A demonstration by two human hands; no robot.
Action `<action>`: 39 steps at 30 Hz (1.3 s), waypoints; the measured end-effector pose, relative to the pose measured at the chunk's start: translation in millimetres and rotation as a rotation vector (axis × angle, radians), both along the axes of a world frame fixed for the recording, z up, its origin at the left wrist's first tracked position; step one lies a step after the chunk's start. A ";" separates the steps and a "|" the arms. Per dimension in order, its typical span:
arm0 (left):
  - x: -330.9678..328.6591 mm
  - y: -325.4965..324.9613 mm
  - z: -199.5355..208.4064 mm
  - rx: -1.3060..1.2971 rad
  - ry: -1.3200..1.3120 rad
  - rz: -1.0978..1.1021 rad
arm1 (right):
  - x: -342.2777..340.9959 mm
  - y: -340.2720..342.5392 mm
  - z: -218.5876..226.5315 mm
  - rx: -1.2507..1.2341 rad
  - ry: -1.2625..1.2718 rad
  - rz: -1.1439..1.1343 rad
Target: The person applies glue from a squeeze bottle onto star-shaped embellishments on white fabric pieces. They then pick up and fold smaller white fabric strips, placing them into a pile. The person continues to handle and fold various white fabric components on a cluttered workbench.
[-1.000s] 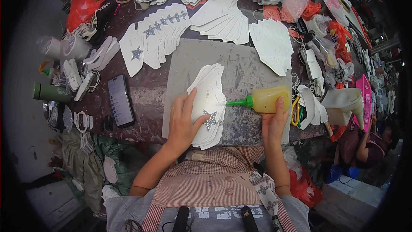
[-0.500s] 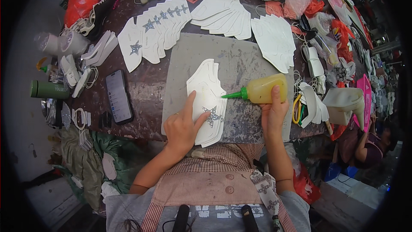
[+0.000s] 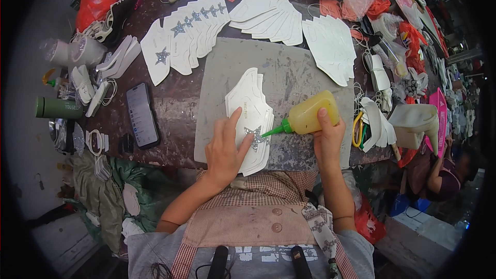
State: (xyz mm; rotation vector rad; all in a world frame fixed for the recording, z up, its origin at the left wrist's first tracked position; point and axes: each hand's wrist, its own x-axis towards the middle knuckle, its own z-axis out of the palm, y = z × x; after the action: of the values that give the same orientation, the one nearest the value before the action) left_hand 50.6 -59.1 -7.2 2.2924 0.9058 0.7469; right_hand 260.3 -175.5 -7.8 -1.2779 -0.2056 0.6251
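Note:
My right hand [image 3: 328,139] grips a yellow glue bottle [image 3: 310,114] laid sideways, its green nozzle [image 3: 274,130] touching a silver glitter star [image 3: 255,137]. The star lies on the top piece of a small stack of white cut shoe pieces [image 3: 249,104] on a grey work board [image 3: 294,72]. My left hand [image 3: 225,150] rests flat on the stack's near end, two fingers spread beside the star and pressing the piece down.
Rows of white pieces with stars [image 3: 188,31] and plain white pieces [image 3: 330,46] lie beyond the board. A phone [image 3: 141,115] and a green flask [image 3: 57,107] sit to the left. Scissors, clutter and a pink basket [image 3: 439,113] crowd the right, where another person [image 3: 449,175] sits.
The glue bottle has swung down and left, so its nozzle now meets the star. My left hand slid slightly toward the near end of the stack.

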 end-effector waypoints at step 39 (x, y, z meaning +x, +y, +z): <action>-24.9 -3.6 -11.6 -0.137 -0.187 0.008 | -48.4 -58.5 -1.2 0.090 0.006 -0.124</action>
State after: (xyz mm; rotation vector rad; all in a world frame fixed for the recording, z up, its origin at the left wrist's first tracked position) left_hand 25.7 -62.7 -18.9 2.0626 0.8527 0.8588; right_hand 211.9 -234.0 -9.0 -1.1924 -0.1469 0.5084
